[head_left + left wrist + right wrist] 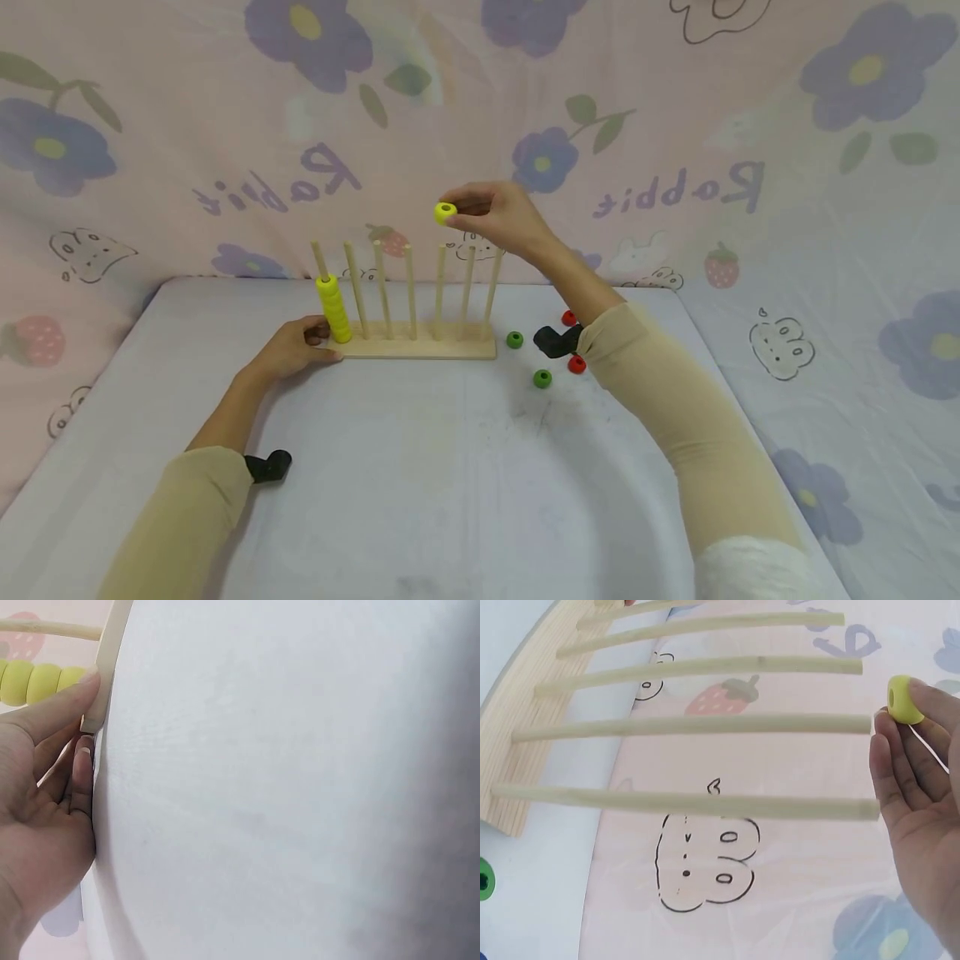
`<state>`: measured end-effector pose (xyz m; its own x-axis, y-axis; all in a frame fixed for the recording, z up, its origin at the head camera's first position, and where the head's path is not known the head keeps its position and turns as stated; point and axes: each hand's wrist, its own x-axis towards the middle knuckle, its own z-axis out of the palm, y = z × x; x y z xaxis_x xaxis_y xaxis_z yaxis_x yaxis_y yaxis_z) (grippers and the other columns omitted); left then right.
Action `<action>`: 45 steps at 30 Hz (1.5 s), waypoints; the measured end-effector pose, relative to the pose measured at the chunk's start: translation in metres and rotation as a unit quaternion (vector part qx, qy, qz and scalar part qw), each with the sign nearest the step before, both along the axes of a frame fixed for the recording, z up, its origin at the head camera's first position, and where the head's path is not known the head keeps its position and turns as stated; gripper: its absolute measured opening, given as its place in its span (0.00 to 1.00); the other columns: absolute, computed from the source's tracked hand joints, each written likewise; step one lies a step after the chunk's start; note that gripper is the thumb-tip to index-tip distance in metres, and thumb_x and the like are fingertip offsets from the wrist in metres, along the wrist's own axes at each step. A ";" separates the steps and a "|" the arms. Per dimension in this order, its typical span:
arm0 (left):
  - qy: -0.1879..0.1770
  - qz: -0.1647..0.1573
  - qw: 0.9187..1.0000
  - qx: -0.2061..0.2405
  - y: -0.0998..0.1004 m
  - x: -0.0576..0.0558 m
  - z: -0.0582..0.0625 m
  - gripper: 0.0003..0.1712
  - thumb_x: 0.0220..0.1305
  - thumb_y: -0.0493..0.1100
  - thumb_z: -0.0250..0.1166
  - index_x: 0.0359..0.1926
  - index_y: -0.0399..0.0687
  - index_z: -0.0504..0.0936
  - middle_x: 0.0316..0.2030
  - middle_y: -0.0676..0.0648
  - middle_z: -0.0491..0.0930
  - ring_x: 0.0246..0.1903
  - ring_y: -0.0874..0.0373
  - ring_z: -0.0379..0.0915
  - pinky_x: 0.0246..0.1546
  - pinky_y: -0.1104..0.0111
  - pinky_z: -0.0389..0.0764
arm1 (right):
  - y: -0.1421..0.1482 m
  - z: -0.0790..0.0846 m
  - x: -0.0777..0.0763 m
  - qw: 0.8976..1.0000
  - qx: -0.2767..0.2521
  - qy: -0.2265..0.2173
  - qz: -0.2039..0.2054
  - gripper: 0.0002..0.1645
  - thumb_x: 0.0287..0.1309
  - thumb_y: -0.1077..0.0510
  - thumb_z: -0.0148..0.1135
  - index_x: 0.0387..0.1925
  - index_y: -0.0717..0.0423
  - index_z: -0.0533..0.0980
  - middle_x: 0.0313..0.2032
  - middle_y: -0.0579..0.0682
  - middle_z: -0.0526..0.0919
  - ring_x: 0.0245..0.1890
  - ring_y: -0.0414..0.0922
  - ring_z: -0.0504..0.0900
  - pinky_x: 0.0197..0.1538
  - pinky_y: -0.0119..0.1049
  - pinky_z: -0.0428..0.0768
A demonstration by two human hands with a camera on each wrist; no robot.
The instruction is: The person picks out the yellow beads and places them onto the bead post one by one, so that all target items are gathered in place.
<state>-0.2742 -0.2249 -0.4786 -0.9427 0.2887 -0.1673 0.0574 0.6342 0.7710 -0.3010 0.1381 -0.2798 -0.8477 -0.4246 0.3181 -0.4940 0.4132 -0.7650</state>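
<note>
A wooden peg rack (pixel 420 348) with a row of upright pegs stands on the table. Its leftmost peg carries a stack of yellow beads (pixel 333 310), the peg's top showing above them. My left hand (pixel 296 348) grips the left end of the rack's base, thumb on the front edge beside the lowest bead, as the left wrist view (pixel 56 780) also shows. Raised above the pegs toward the right, my right hand (pixel 498 218) pinches a yellow bead (pixel 446 213) between thumb and fingers. In the right wrist view that bead (pixel 904 700) is close to the peg tips.
Right of the rack lie green beads (pixel 514 340) and red beads (pixel 577 364), partly under the right forearm. A patterned cloth (pixel 450 100) hangs behind the white table (pixel 420 467). Each wrist has a black camera mount (pixel 268 467) on it.
</note>
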 end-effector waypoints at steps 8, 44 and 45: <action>0.005 -0.004 1.000 0.002 0.000 0.000 0.001 0.47 0.59 0.42 0.73 0.72 0.30 0.59 0.61 0.31 0.70 0.58 0.38 0.65 0.64 0.48 0.65 | -0.023 0.004 0.000 1.000 -0.007 -0.011 0.021 0.18 0.61 0.61 0.68 0.53 0.59 0.82 0.46 0.53 0.87 0.43 0.44 0.85 0.50 0.33 0.81; -0.012 -0.003 1.000 0.011 0.002 0.003 0.008 0.48 0.60 0.45 0.73 0.72 0.30 0.58 0.63 0.30 0.67 0.60 0.38 0.64 0.65 0.47 0.64 | -0.113 0.004 -0.010 0.994 0.032 -0.010 0.101 0.18 0.59 0.60 0.70 0.52 0.58 0.83 0.44 0.47 0.87 0.43 0.35 0.85 0.50 0.24 0.78; -0.011 -0.002 1.000 0.011 0.001 0.003 0.008 0.47 0.60 0.45 0.73 0.72 0.30 0.59 0.63 0.30 0.67 0.60 0.38 0.64 0.65 0.47 0.64 | -0.116 0.004 -0.011 0.994 0.037 -0.009 0.100 0.19 0.59 0.60 0.70 0.52 0.57 0.82 0.44 0.47 0.87 0.43 0.35 0.84 0.50 0.24 0.78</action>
